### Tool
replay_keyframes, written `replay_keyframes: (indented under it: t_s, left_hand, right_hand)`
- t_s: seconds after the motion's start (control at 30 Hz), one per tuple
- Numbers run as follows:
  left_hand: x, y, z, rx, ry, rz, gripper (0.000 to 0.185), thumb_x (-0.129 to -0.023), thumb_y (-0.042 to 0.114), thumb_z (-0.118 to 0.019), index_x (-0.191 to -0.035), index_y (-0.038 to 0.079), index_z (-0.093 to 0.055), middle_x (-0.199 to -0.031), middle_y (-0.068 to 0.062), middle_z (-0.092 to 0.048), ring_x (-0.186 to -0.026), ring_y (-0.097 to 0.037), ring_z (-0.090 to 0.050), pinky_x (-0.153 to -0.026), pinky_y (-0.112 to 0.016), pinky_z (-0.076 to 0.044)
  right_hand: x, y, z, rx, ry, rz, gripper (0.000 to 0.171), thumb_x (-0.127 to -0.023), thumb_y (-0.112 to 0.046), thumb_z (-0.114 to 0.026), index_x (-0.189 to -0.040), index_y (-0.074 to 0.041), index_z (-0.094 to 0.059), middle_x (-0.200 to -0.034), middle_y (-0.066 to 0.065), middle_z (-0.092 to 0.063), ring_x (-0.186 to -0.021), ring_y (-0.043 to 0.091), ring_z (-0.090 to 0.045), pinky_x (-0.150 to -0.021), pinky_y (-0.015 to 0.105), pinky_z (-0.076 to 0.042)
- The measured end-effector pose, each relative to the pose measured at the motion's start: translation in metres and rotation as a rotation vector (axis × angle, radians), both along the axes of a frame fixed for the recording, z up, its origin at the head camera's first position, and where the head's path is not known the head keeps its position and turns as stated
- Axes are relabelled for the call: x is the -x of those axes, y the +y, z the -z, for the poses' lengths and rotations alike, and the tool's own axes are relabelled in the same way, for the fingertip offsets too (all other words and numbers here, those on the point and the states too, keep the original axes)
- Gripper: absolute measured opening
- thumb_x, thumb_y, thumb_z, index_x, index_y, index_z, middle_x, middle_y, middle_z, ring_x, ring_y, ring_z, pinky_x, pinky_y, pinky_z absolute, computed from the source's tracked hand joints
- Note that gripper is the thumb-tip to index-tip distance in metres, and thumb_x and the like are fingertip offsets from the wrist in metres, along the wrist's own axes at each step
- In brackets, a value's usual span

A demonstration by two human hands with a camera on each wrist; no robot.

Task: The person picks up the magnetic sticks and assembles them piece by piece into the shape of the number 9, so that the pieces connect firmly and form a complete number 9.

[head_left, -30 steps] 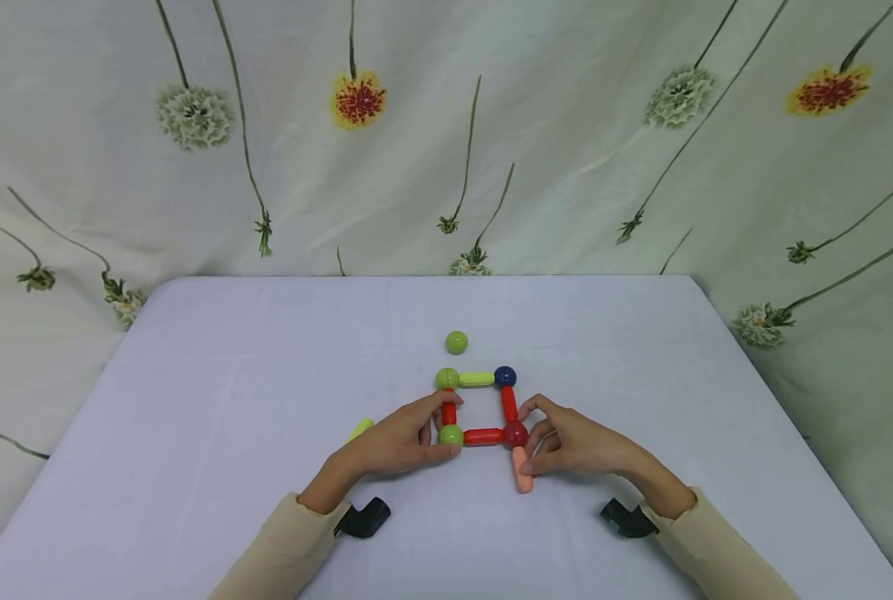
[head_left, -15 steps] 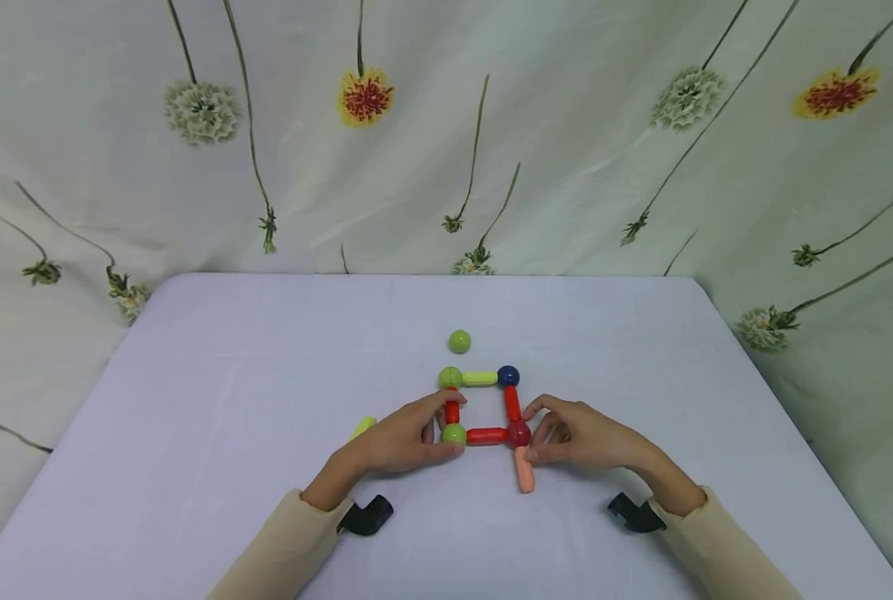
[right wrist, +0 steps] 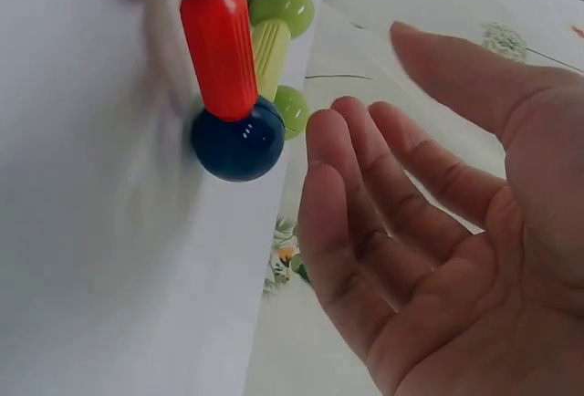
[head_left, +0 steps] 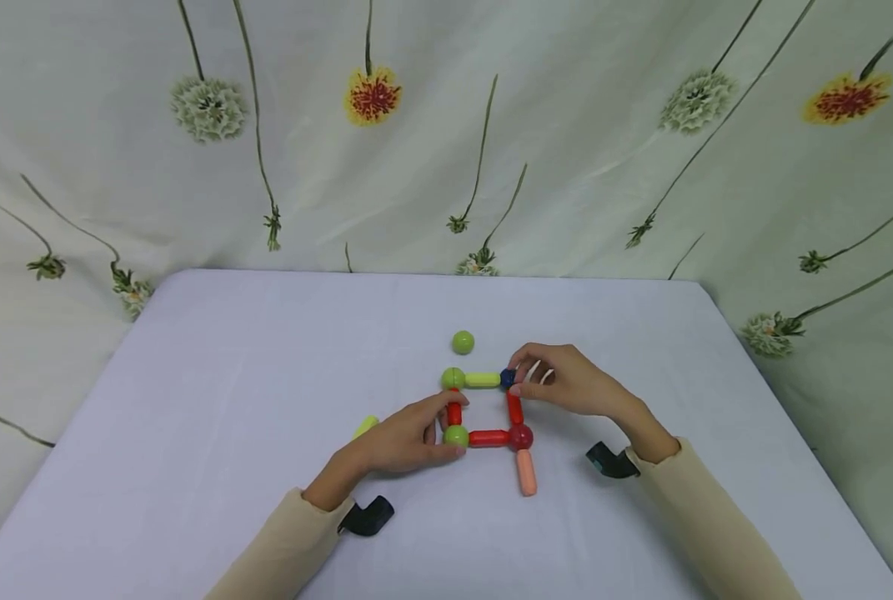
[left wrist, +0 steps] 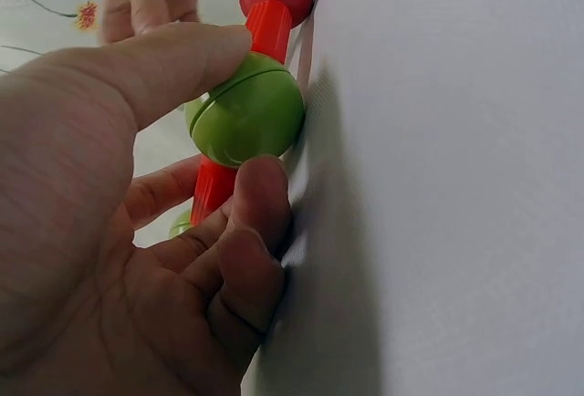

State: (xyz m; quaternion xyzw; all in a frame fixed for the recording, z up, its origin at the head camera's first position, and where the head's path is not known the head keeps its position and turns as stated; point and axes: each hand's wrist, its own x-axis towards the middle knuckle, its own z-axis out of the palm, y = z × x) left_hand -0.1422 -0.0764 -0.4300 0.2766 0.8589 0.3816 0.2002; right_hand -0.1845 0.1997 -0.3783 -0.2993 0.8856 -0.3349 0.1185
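- The left hand [head_left: 397,442] rests on the bench [head_left: 228,400] at the near left corner of a square of toy rods and balls.
- Its thumb and fingers [left wrist: 260,204] pinch the near green ball [head_left: 456,436]; the left wrist view shows the thumb above and a curled finger below, both touching the ball.
- From that ball one red rod [head_left: 454,412] runs away to the far green ball [head_left: 453,378], and another red rod [head_left: 488,437] runs right to the dark red ball [head_left: 521,436].
- The right hand [head_left: 566,383] is at the far right corner, beside the blue ball [head_left: 507,378].
- In the right wrist view its fingers [right wrist: 365,223] are spread and relaxed, just beside the ball and apart from it; in the head view the fingertips seem to reach it, so I cannot tell whether they touch.
- A yellow-green rod [head_left: 482,380] joins the far green ball to the blue ball, and a third red rod [head_left: 514,407] joins the blue ball to the dark red one.
- A peach rod [head_left: 526,472] sticks out from the dark red ball toward the near edge.
- A loose green ball [head_left: 463,342] lies on the bench just beyond the square.
- A yellow-green piece [head_left: 365,427] shows partly behind the left hand.
- A flowered curtain [head_left: 446,133] hangs behind the bench.
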Motion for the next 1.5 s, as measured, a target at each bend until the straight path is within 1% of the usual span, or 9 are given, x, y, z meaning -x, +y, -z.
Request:
replay_keyframes:
  t_s: [0.2,0.3,0.47,0.57,0.67,0.83,1.0,1.2,1.5]
  left_hand:
    - [-0.001,0.0,0.0,-0.006,0.016,0.007,0.059,-0.084,0.034,-0.068,-0.135,0.019,-0.041,-0.089,0.004,-0.053,-0.06,-0.007,-0.05,-0.054,-0.021,-0.043]
    - [-0.001,-0.001,0.0,-0.001,0.015,0.003,0.059,-0.084,0.034,-0.068,-0.135,0.019,-0.041,-0.089,0.005,-0.053,-0.06,-0.007,-0.051,-0.054,-0.021,-0.043]
    - [0.0,-0.001,0.0,-0.008,0.014,0.011,0.059,-0.085,0.034,-0.068,-0.135,0.019,-0.041,-0.089,0.005,-0.053,-0.06,-0.007,-0.051,-0.055,-0.021,-0.044]
    - [0.0,-0.001,0.0,-0.009,0.022,0.014,0.059,-0.084,0.034,-0.068,-0.134,0.019,-0.041,-0.089,0.005,-0.053,-0.06,-0.007,-0.052,-0.055,-0.021,-0.044]
    - [0.0,-0.001,0.001,-0.003,0.023,0.008,0.059,-0.084,0.036,-0.068,-0.134,0.02,-0.041,-0.088,0.004,-0.053,-0.061,-0.007,-0.052,-0.055,-0.022,-0.044]
    - [0.0,-0.001,0.001,0.003,0.011,0.004,0.059,-0.084,0.038,-0.068,-0.134,0.021,-0.041,-0.088,0.004,-0.053,-0.062,-0.008,-0.052,-0.056,-0.022,-0.044]
    - [0.0,-0.002,0.002,0.004,0.005,0.006,0.059,-0.084,0.039,-0.068,-0.134,0.022,-0.041,-0.089,0.004,-0.053,-0.063,-0.008,-0.053,-0.057,-0.023,-0.045]
    - [0.0,-0.003,0.001,0.004,0.001,0.007,0.059,-0.084,0.037,-0.068,-0.135,0.021,-0.041,-0.089,0.005,-0.053,-0.063,-0.008,-0.052,-0.056,-0.022,-0.044]
    - [0.0,-0.002,0.0,0.002,0.011,0.007,0.061,-0.084,0.037,-0.068,-0.135,0.02,-0.041,-0.088,0.005,-0.053,-0.062,-0.008,-0.052,-0.055,-0.022,-0.044]
  right_hand:
    - [0.03,-0.019,-0.005,0.012,0.089,-0.055,0.026,-0.088,-0.017,-0.065,-0.112,-0.009,-0.062,-0.112,0.007,-0.064,-0.093,0.019,-0.062,-0.077,0.034,-0.054]
    - [0.046,-0.03,-0.004,0.025,0.084,-0.088,0.025,-0.089,-0.012,-0.063,-0.114,-0.01,-0.062,-0.116,0.006,-0.061,-0.1,0.024,-0.06,-0.082,0.037,-0.054]
    - [0.067,-0.047,0.001,0.009,-0.014,-0.119,0.03,-0.089,-0.007,-0.059,-0.119,-0.01,-0.059,-0.125,0.005,-0.055,-0.115,0.03,-0.051,-0.092,0.042,-0.049]
    - [0.077,-0.054,0.004,-0.045,-0.086,-0.098,0.035,-0.089,-0.006,-0.057,-0.123,-0.017,-0.058,-0.132,0.003,-0.049,-0.122,0.028,-0.047,-0.099,0.045,-0.043]
    - [0.084,-0.057,0.006,-0.055,-0.201,-0.063,0.038,-0.089,-0.006,-0.055,-0.124,-0.021,-0.057,-0.138,0.001,-0.045,-0.124,0.027,-0.047,-0.101,0.047,-0.04]
    - [0.092,-0.057,0.012,0.004,-0.377,-0.023,0.038,-0.089,-0.007,-0.055,-0.124,-0.023,-0.057,-0.138,-0.004,-0.045,-0.122,0.025,-0.05,-0.1,0.043,-0.043]
    - [0.095,-0.057,0.018,0.023,-0.459,-0.02,0.038,-0.089,-0.008,-0.055,-0.124,-0.023,-0.057,-0.135,-0.005,-0.048,-0.122,0.023,-0.049,-0.1,0.039,-0.043]
    - [0.095,-0.056,0.023,0.015,-0.473,-0.022,0.037,-0.089,-0.008,-0.055,-0.123,-0.023,-0.058,-0.133,-0.005,-0.05,-0.126,0.021,-0.045,-0.101,0.038,-0.042]
    - [0.097,-0.053,0.026,0.002,-0.383,-0.037,0.031,-0.088,-0.011,-0.06,-0.119,-0.02,-0.06,-0.122,-0.002,-0.057,-0.111,0.02,-0.05,-0.095,0.034,-0.044]
